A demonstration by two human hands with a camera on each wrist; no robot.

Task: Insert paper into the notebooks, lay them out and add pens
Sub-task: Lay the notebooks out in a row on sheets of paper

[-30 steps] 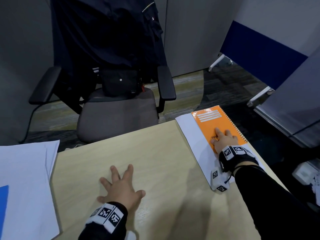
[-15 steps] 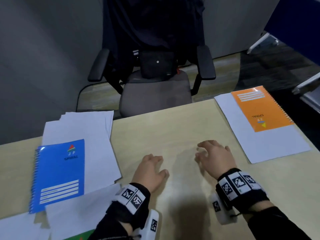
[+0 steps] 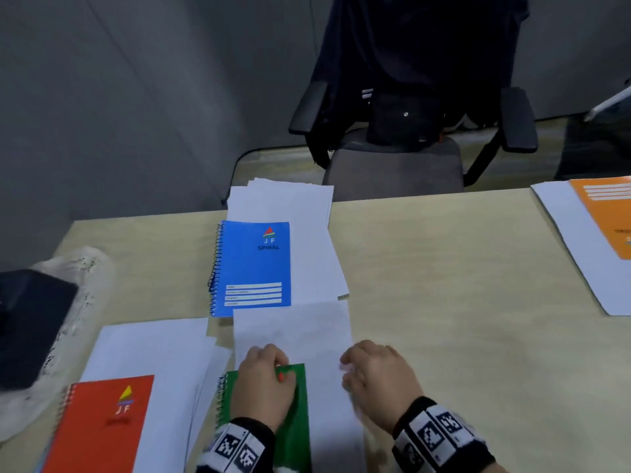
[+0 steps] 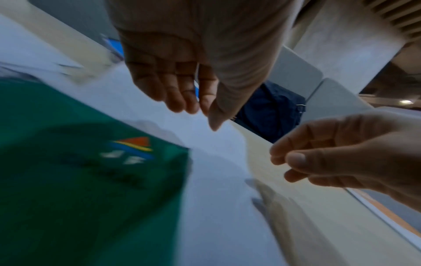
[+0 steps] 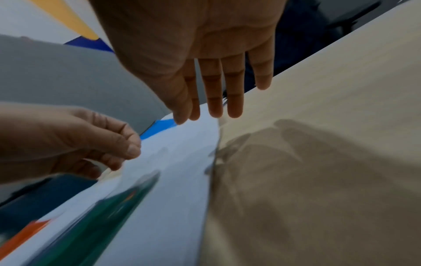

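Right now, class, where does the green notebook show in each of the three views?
Head: green notebook bottom centre, under the left hand.
Left wrist: green notebook fills the lower left.
Right wrist: green notebook a blurred strip, lower left.
Shared landmark: the white sheet beneath it.

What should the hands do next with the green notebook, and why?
Probably take hold of the green notebook together with the white sheet under it, ready to carry them to a free spot on the table. The left hand is over its cover, the right hand at the sheet's edge, neither gripping. The orange notebook already lies on paper, far right.
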